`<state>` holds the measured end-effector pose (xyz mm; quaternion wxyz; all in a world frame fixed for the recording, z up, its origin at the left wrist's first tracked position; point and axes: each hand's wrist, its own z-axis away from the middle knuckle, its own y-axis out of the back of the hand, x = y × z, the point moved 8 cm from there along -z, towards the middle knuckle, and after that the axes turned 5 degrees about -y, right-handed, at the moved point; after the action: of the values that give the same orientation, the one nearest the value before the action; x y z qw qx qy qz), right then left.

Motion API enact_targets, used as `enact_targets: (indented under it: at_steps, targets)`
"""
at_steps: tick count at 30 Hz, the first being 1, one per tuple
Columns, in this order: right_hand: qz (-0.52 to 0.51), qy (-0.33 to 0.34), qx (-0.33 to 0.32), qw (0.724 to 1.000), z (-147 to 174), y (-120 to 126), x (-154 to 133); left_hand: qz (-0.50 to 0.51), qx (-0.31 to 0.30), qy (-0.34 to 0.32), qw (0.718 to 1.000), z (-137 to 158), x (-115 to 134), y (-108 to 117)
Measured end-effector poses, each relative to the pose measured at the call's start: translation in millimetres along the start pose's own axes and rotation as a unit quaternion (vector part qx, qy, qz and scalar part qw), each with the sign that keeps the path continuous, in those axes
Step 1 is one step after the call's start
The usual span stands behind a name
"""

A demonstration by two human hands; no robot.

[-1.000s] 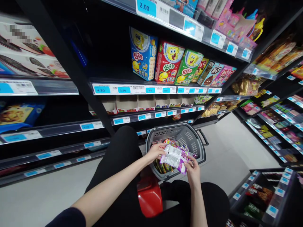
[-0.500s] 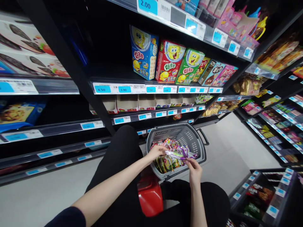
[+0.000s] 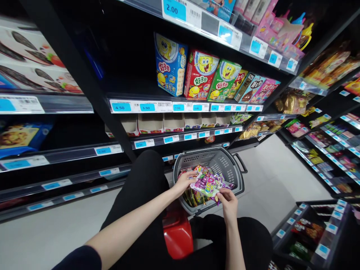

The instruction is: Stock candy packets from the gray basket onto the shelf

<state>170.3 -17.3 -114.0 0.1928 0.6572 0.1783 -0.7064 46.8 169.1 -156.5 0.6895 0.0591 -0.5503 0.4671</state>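
Observation:
Between my two hands is a purple-and-white candy bag [image 3: 207, 184] with grapes printed on it, its front turned up toward me. My left hand [image 3: 184, 181] pinches its left end, and my right hand [image 3: 227, 200] grips the lower right corner. Below it stands a grey shopping basket [image 3: 231, 168] with slotted walls. Several small colourful candy bags [image 3: 191, 198] lie inside it, partly covered by the held bag and my left hand.
A red plastic stool [image 3: 178, 238] is between my legs. Ahead, a black shelf holds blue, red [image 3: 200, 75] and green snack boxes above a row of open cartons [image 3: 150, 123]. Low bins [image 3: 306, 230] with packaged snacks stand at the right.
The candy bag has been turned from nearly edge-on to face up, so its printed front now shows. Both hands keep hold of it; the view has shifted slightly.

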Motion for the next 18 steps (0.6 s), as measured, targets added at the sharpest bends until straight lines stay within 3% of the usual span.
enact_targets:
  at_steps: [3, 6, 9, 12, 18]
  targets:
    - [-0.005, -0.017, -0.029, 0.999, 2, -5, -2, 0.034, -0.034, 0.049, 0.998, 4, -3, -4]
    - [-0.037, -0.041, -0.017, 0.998, 1, -3, 2, 0.006, -0.071, 0.074, 0.995, 7, -5, -7]
    - [-0.07, -0.074, 0.012, 0.995, -2, 1, 16, -0.018, -0.06, 0.041, 0.997, 5, -2, -5]
    - [-0.066, -0.119, -0.002, 0.991, -3, -3, 33, -0.042, -0.057, 0.009, 0.997, 3, 1, -5]
    - [-0.045, -0.125, -0.015, 0.991, -2, -5, 35, -0.13, -0.069, -0.03, 0.989, 5, 7, -10]
